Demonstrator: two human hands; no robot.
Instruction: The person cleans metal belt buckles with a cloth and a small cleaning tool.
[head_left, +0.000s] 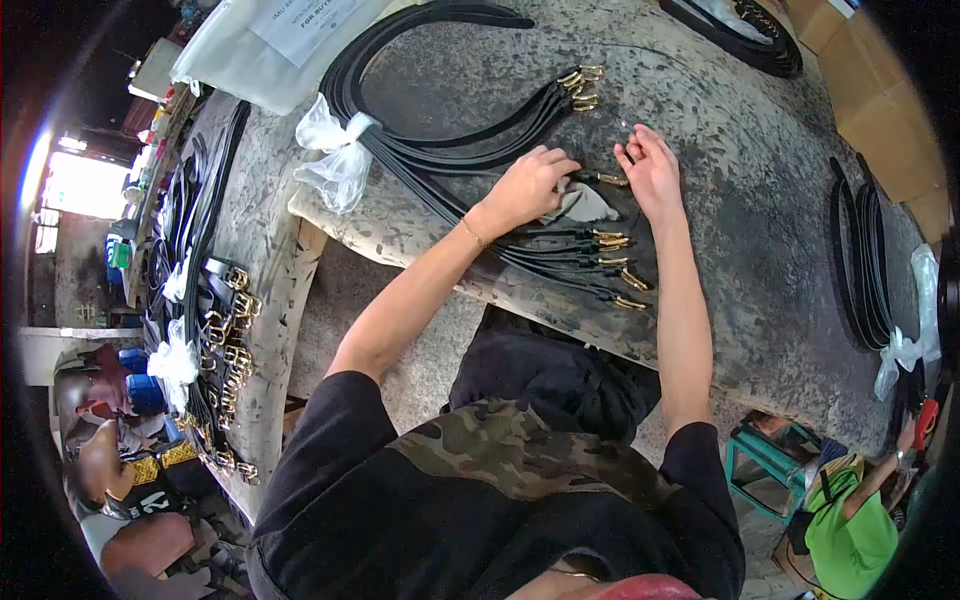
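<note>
Black leather belts (430, 180) with gold buckles lie in a bundle on the worktable, tied with clear plastic (335, 150). My left hand (528, 187) is closed over the strap of one belt, its fingers gripping a pale grey cloth (588, 204). That belt's gold buckle (608, 179) sticks out toward my right hand (652, 172), which is raised just beside it with slightly bent fingers apart and nothing visible in them. More gold buckles (612, 240) fan out below my left hand. Another group of buckles (583, 85) lies above it.
The stained worktable (760, 260) also bears a white bag (270, 60) and coiled straps (745, 40). Belts with buckles (228, 340) line a left-hand table. More bundled straps (860, 260) lie at the right, near cardboard boxes (880, 90). A person in green (850, 530) is at lower right.
</note>
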